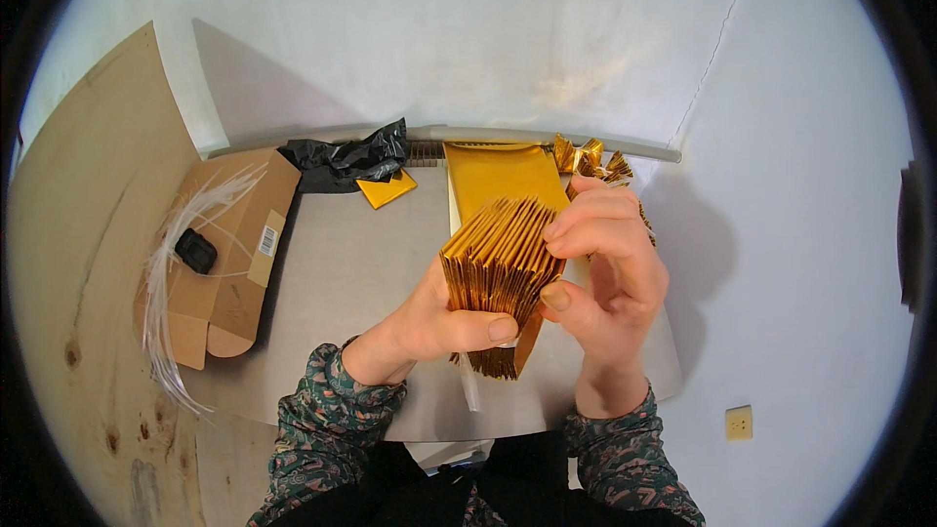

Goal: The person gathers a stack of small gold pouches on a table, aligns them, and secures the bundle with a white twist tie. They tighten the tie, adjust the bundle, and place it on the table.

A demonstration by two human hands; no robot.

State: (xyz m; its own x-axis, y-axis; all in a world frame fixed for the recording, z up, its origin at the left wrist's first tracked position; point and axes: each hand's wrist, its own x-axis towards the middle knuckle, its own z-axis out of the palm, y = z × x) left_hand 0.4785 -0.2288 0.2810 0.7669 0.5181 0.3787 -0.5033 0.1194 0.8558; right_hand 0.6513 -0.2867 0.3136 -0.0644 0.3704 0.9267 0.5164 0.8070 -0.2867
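Note:
A thick bundle of pleated gold foil paper, its many folds fanned out at the top, is held up over the table. My left hand is closed round its lower left side, the thumb pressed across the front. At the bundle's right edge, my right hand has its index finger and thumb on the outer folds, with the other fingers curled. A thin white strip hangs below the bundle. Just behind lies a stack of flat gold foil sheets. My right hand partly hides gold pleated pieces at the back right.
The grey table stands against a white wall. On its left, a cardboard box carries a bunch of white strips and a small black object. Crumpled black plastic and a small gold square lie at the back.

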